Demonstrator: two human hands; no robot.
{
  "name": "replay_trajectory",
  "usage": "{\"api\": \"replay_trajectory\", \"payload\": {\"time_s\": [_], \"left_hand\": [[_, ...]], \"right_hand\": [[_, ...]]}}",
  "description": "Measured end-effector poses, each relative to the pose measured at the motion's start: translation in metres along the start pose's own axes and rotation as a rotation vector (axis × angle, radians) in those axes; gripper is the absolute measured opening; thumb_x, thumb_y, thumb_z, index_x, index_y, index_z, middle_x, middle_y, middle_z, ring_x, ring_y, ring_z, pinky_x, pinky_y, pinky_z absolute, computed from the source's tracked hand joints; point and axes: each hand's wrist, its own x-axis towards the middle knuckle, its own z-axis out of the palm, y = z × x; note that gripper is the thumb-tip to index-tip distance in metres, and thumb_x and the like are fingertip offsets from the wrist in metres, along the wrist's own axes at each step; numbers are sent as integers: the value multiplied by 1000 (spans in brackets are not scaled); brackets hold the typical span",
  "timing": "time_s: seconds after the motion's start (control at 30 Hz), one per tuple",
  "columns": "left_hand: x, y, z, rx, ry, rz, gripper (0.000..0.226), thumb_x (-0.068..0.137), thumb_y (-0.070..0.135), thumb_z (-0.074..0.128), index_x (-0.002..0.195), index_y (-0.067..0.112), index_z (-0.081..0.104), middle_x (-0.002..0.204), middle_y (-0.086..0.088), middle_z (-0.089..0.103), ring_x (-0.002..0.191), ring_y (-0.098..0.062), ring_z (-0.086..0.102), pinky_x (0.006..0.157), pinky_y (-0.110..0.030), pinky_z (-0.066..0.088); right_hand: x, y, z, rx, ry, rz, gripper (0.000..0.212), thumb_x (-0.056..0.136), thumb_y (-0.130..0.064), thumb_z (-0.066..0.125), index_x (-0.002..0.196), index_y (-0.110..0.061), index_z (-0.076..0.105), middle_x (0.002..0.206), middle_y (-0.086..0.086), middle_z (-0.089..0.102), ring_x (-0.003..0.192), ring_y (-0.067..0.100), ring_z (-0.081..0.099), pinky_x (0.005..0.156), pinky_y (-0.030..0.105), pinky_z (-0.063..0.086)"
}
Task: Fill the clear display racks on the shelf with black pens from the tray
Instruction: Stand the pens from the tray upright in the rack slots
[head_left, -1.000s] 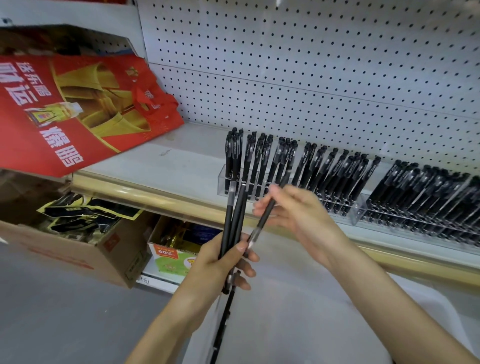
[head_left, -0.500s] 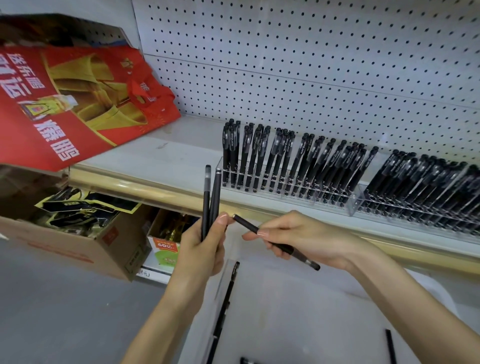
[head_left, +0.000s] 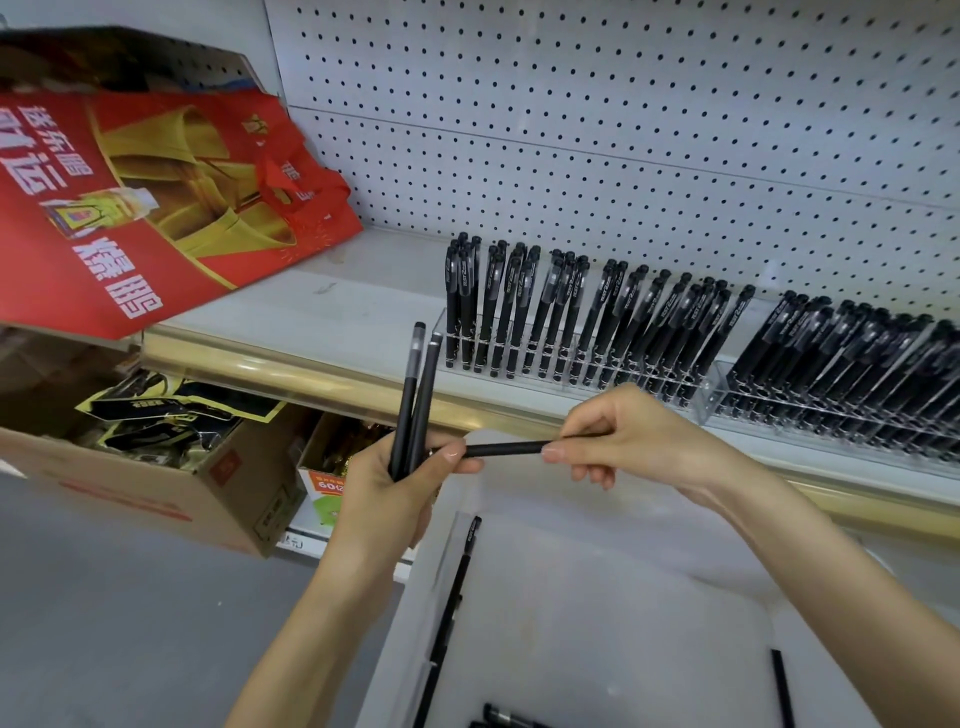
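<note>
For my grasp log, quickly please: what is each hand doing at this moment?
Left hand: grips two black pens, upright.
Right hand: pinches one black pen, roughly level.

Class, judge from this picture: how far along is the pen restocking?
Done: both clear racks look mostly filled with black pens. In hand: the left hand grips two pens upright; the right hand pinches a third pen. Left: several loose pens lie in the tray.
</note>
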Motion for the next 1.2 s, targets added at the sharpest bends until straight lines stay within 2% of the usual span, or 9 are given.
{"api": "replay_trajectory", "payload": {"time_s": [0.17,0.27,0.4,0.57,0.67,0.83,1.0,1.1,1.2], "left_hand": [[-1,-2,2,-50,-24,-47,10,88,5,60,93,0,66,85,-11,75,31,-7,22,34,-16,20],[-3,-2,5,-79,-34,-61,14,88,8,60,97,-2,65,76,-8,74,32,-7,21,35,-18,20],[-4,-4,7,-115,-37,-86,22,90,11,58,102,-6,63,57,-1,67,35,-7,20,37,-18,20],[-3,-6,13,-110,-23,-104,9,87,9,61,92,3,66,89,-13,74,33,-7,23,36,-18,24],[-2,-8,17,-105,-14,-99,6,87,8,61,90,4,65,88,-13,74,33,-7,24,35,-17,25],[1,-12,16,-54,0,-93,11,88,11,61,91,2,66,84,-9,75,33,-8,23,35,-17,25],[3,-15,11,-23,40,-94,41,85,42,54,94,6,70,73,-9,65,36,-8,26,36,-17,24],[4,-16,9,-78,34,-104,37,97,32,46,98,4,68,73,-4,62,38,-8,26,38,-20,21],[3,-15,6,-54,1,-89,27,99,22,45,102,6,67,69,-1,60,42,-10,29,42,-23,22]], "right_hand": [[-2,6,-2,481,178,34,15,68,-11,75,81,-4,71,66,4,67,59,7,62,56,15,51],[1,9,5,792,257,2,20,64,-6,71,84,-4,70,73,4,67,66,7,65,59,13,52],[4,7,7,879,289,-62,19,75,0,67,93,-5,69,90,10,67,70,6,63,65,15,52],[8,1,15,694,463,-211,23,93,-3,55,116,-9,56,82,7,73,71,11,61,69,20,53],[8,0,19,494,599,-306,26,94,-5,55,117,-10,44,79,9,72,67,13,61,65,23,54],[6,0,21,475,584,-366,24,92,-1,56,109,-10,41,82,14,71,64,11,62,65,22,53],[16,-23,-8,372,742,-516,26,93,0,56,101,-18,40,87,14,70,66,13,62,68,23,53],[33,-29,-23,95,840,-559,29,94,-10,59,101,-27,36,87,13,68,75,21,64,74,31,53],[46,-26,-25,-144,814,-557,25,96,-18,58,110,-22,36,86,-4,59,79,12,61,72,14,46]]}}
